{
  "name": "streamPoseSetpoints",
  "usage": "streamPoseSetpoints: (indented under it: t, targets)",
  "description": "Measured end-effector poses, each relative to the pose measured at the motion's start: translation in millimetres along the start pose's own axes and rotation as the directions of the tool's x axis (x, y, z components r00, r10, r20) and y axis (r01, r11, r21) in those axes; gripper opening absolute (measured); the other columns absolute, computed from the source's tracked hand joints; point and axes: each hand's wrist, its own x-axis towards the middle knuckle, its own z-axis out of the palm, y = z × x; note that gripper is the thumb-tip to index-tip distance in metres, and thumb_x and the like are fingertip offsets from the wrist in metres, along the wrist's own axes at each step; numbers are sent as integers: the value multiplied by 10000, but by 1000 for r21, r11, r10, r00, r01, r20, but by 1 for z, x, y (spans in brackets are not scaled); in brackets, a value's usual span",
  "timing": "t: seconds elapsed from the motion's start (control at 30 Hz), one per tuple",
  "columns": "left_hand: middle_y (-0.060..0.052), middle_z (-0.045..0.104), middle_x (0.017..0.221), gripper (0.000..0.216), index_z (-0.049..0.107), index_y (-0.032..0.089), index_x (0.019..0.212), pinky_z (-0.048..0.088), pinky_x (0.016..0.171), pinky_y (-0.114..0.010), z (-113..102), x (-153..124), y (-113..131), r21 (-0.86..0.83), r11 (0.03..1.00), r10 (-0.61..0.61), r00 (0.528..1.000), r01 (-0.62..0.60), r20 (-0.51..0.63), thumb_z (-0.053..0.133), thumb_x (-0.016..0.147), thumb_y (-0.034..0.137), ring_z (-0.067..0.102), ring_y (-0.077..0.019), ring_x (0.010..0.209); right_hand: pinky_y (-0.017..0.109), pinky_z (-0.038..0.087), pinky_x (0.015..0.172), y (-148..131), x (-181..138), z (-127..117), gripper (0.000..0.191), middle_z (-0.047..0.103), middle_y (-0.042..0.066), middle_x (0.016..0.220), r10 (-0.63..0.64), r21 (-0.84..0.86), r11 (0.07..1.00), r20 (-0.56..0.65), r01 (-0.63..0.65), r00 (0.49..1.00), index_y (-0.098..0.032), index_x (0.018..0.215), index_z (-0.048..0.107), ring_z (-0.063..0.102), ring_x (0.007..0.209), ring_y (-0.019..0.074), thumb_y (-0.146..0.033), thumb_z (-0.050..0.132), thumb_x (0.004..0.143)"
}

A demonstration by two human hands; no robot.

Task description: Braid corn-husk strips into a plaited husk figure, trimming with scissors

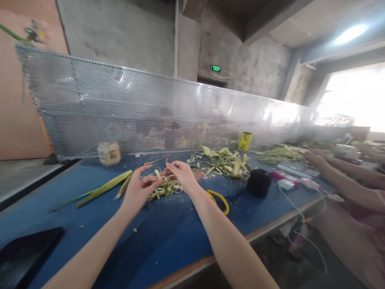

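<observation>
Between my two hands is a small pale piece of plant strip (158, 174), which looks like husk. My left hand (138, 185) has its thumb and middle fingers around its lower end, with the forefinger stretched out above. The fingertips of my right hand (182, 173) are pinched together at its other side, and a thin end sticks up there. Just beneath lies a heap of shredded green-yellow strips (165, 189), partly hidden by the hands. Long green leaves (105, 187) lie left of my left hand.
A perforated metal screen (135, 112) runs along the back of the blue table (162, 245). Around are a twine ball (108, 153), husk pile (228, 162), yellow can (245, 141), black spool (258, 183), yellow-handled tool (222, 202), white cable (297, 208) and black tray (28, 257). Another person's arms (345, 172) reach in at right.
</observation>
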Motion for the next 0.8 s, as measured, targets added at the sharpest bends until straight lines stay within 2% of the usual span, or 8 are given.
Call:
streamPoseSetpoints:
  t: [0.13,0.2,0.27,0.37,0.47,0.7,0.8]
  targets:
    - [34,628,586,719,392,182,1113,449,633,-270,1,-2,3,46,999,-30,998,27,51,746,491,249,601,-158,623,202,354,488,4,3,-5,219,594,-9,597,-110,-231,968,-22,102,994,-175,598,534,473,500,75,-383,580,653]
    - [39,621,575,760,382,181,1142,454,633,-269,1,-3,6,36,998,-57,996,55,66,751,481,244,607,-165,644,210,364,529,4,4,-8,215,578,-12,579,-208,-391,901,-9,188,978,-177,573,555,464,526,81,-374,589,652]
    - [43,620,567,781,369,184,1161,459,649,-262,3,-4,9,-1,998,-66,995,67,74,752,484,251,605,-152,637,216,366,546,5,3,-9,207,557,-18,556,-250,-480,845,35,236,968,-181,574,584,458,531,87,-374,598,647]
    - [41,622,562,778,369,191,1167,461,649,-242,4,-5,10,-34,996,-79,995,81,65,750,491,254,590,-126,600,219,369,528,6,1,-8,159,537,-26,533,-188,-410,885,122,222,975,-186,622,618,464,510,91,-341,595,648]
    - [38,621,568,770,377,180,1164,461,633,-233,5,-5,10,-57,994,-86,995,89,46,751,493,241,588,-123,593,216,362,512,7,1,-5,95,531,-29,523,-123,-301,940,147,162,982,-181,619,622,469,503,90,-272,597,629]
    - [55,613,572,764,380,167,1170,456,670,-233,3,-6,6,-117,992,-51,997,57,51,746,504,243,587,-106,594,209,290,453,-1,-3,-6,267,543,-27,537,-46,-213,975,47,55,998,-167,652,652,383,444,61,-428,632,598]
    - [58,606,563,756,374,165,1188,452,718,-253,2,-6,7,-128,990,-56,997,62,52,733,527,239,594,-109,618,205,287,447,-2,-4,-7,262,532,-35,521,-41,-207,977,39,48,998,-162,626,647,359,427,50,-422,638,595]
